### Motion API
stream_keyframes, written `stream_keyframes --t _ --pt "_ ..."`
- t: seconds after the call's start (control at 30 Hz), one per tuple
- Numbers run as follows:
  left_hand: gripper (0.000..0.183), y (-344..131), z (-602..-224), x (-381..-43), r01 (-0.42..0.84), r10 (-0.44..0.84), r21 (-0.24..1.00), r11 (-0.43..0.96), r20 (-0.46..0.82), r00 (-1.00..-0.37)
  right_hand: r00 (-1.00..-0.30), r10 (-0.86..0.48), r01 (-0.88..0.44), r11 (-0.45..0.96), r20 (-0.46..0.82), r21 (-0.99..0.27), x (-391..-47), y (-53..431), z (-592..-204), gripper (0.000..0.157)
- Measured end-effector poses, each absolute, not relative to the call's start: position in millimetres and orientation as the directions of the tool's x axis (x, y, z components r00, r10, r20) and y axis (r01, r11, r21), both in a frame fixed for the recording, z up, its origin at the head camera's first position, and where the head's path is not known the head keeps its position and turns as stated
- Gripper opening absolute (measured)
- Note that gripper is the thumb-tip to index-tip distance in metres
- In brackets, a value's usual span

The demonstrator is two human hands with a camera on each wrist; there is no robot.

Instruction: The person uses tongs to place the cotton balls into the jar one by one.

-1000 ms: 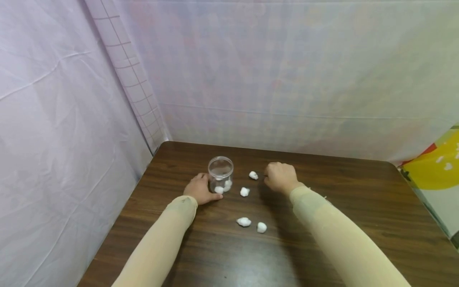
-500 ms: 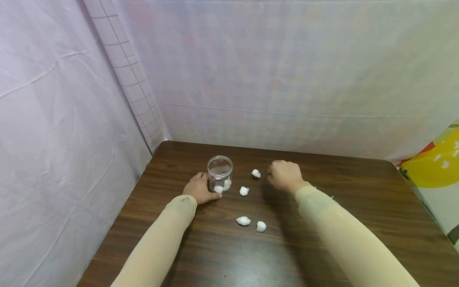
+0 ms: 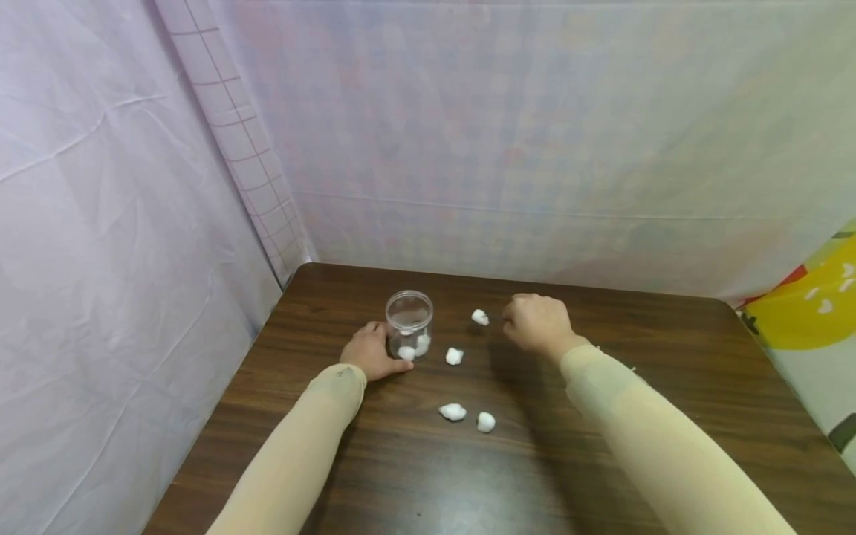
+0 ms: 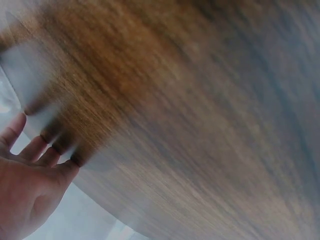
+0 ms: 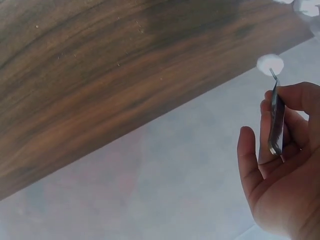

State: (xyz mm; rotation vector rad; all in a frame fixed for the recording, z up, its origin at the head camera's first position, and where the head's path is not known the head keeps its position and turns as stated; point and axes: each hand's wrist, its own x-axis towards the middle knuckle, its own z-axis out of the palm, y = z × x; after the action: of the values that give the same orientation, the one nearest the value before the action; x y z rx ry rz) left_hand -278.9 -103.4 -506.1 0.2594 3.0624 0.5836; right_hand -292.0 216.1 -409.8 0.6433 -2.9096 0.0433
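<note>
In the head view a clear open-topped jar (image 3: 409,312) stands on the table, with a few white cotton balls (image 3: 406,354) at its bottom. My left hand (image 3: 369,352) rests against its left side, thumb stretched along the front of its base. The left wrist view shows those fingers spread, tips low at the table. My right hand (image 3: 540,324) is right of the jar and pinches metal tweezers (image 5: 276,120) between thumb and fingers. At the tweezers' tip hangs a cotton ball (image 5: 270,65), above a shadow on the wood.
Between the hands lies one cotton ball (image 3: 454,357), and closer to me are two more, an elongated one (image 3: 452,412) and a round one (image 3: 486,422). The brown wooden table (image 3: 428,483) ends at a pale curtain (image 3: 508,148) behind and at the left.
My right hand has drifted slightly right and away from me, and the cotton ball at the tweezers' tip has risen along with it. The left hand and jar stay in place.
</note>
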Motion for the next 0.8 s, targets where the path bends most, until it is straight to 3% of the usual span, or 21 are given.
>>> stream_keyframes --t 0.4,0.8 --pt "0.096 -103.0 -506.5 -278.7 0.163 0.165 0.365 0.917 0.026 -0.986 -0.834 -0.476 -0.487 0.873 0.279 0.031 -288.7 204.3 -383.7 0.024" --pt "0.095 -103.2 -505.6 -277.6 0.165 0.164 0.370 0.914 0.034 -0.986 -0.745 -0.562 -0.582 0.811 0.360 0.061 -275.9 161.4 -351.2 0.017"
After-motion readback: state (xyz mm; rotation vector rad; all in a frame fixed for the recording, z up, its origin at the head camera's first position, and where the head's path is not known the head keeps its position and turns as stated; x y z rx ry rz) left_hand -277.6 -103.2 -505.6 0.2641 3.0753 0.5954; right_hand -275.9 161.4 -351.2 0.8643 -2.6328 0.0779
